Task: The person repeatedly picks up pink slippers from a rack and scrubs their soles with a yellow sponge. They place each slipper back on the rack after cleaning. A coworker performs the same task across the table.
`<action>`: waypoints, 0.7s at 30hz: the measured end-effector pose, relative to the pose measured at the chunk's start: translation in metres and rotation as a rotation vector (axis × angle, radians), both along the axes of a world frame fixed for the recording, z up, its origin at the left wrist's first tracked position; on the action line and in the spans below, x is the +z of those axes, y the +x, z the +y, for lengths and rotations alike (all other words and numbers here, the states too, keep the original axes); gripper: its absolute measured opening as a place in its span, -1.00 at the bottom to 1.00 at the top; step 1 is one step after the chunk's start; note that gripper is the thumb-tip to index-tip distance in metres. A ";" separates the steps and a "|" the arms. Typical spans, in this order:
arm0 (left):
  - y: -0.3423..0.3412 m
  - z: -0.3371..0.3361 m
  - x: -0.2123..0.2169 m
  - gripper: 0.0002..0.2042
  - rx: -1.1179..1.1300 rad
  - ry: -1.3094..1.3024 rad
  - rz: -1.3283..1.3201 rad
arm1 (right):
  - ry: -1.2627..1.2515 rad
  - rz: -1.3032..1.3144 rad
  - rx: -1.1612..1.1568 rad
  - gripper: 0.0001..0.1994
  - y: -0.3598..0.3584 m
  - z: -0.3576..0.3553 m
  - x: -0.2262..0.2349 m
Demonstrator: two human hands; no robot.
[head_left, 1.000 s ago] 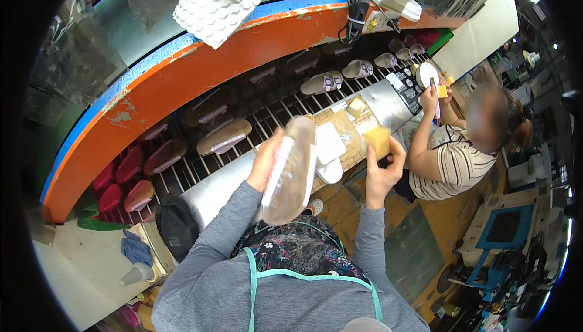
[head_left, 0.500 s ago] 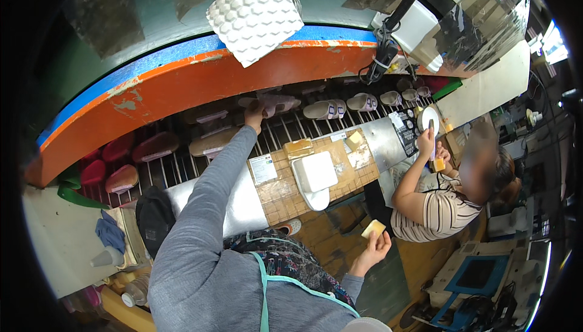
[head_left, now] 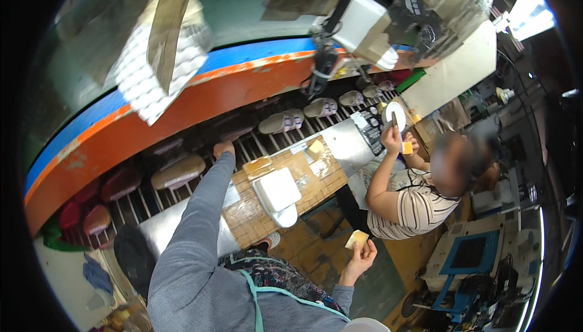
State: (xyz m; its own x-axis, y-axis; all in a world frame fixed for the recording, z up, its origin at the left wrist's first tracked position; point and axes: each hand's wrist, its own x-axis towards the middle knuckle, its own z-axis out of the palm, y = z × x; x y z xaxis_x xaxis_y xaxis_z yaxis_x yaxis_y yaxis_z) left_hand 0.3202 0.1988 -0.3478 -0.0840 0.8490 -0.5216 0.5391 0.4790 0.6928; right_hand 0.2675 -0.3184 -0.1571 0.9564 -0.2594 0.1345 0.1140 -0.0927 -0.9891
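My left hand (head_left: 223, 149) reaches onto the rod conveyor under the orange panel, right beside a shadowed sandal (head_left: 238, 130). Its fingers are too dark and blurred to show any grip. Held off to the right, below the co-worker, my right hand (head_left: 359, 263) pinches a pale yellow sponge-like pad (head_left: 357, 239) between thumb and fingers. Along the conveyor (head_left: 248, 150) lie several sandals, among them a pair of beige footbeds with lilac straps (head_left: 281, 122). A larger tan sole (head_left: 178, 172) rests left of my left hand.
A worktable (head_left: 246, 216) holds a white container (head_left: 276, 189) and yellow blocks (head_left: 316, 149). At the right a co-worker in a striped shirt (head_left: 419, 210) holds a brush-like tool and a yellow pad. The orange panel (head_left: 121, 141) overhangs the conveyor; a dark cap (head_left: 133, 259) lies left.
The view has shifted, so the scene sits further left. My left hand has drawn back from the lilac-strapped sandal to the conveyor's near side. My right hand keeps the pad.
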 end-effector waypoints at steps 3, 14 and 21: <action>0.046 -0.019 0.023 -0.70 -0.109 0.016 -0.314 | 0.031 0.034 -0.006 -0.60 0.007 0.005 -0.005; 0.191 -0.044 0.019 -0.54 -0.523 -0.543 -0.726 | 0.060 0.087 0.002 -0.58 0.015 0.017 -0.026; 0.138 -0.040 0.067 -0.64 -0.306 -0.602 -1.209 | 0.057 0.100 0.036 -0.57 0.004 0.021 -0.020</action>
State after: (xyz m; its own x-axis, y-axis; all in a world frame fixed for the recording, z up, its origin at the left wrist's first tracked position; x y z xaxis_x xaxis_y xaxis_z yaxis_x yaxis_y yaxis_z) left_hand 0.4580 0.1586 -0.2804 0.8253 0.3716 -0.4252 -0.1050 0.8409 0.5310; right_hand 0.2712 -0.2979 -0.1773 0.9732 -0.2289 0.0243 0.0171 -0.0337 -0.9993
